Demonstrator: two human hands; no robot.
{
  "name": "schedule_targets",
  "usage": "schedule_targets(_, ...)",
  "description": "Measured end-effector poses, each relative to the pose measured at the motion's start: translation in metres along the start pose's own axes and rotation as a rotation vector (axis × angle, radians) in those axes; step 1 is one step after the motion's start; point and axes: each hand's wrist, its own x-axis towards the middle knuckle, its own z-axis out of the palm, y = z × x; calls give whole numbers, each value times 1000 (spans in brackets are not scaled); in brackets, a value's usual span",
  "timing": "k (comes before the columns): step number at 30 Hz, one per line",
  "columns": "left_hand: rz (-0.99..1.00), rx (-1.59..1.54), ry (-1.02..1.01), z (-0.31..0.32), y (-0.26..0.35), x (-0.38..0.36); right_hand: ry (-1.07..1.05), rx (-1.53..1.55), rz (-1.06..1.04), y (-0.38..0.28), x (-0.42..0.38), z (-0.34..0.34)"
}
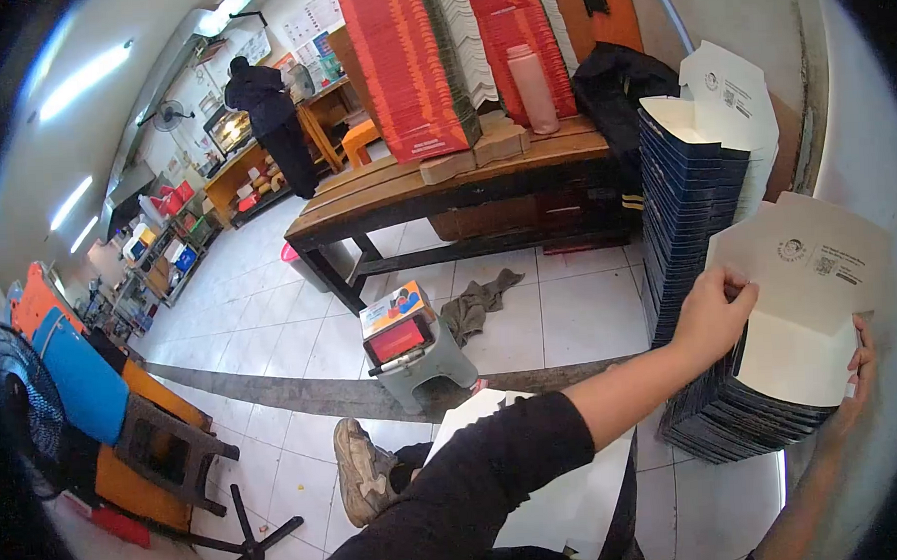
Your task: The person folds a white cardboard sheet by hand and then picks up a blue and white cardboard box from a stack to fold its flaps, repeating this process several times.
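A white-lined cardboard food box (794,350) with a printed lid flap sits on top of a stack of nested dark-sided boxes (735,423) at my right. My left hand (715,313) is closed at the box's left edge, with thumb and fingers pinched together by the lid fold. My right hand (857,370) curls round the box's right side, its fingertips showing at the rim and the palm hidden behind. A flat white card sheet (563,490) lies across my lap under my left arm.
Behind rises another tall box stack (693,204). A wooden bench (455,190) carries red flat cartons (404,67) and a pink bottle (532,91). A grey stool (427,366) holds a small carton. One person (266,118) stands at a far counter.
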Motion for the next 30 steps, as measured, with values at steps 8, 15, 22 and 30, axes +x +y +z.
schedule_targets(8, 94, -131, 168, -4, -34, -43, -152, -144, -99, 0, -5, -23)
schedule_targets(15, 183, 814, -249, -140, -122, -151, 9, -376, -105, -39, -52, -49)
schedule_targets(22, 544, 848, -249, -150, -125, -169, -23, -399, -202, -80, -55, -18)
schedule_targets(30, 341, 647, -269, -182, -101, -190, -154, -285, -179, -98, -106, 90)
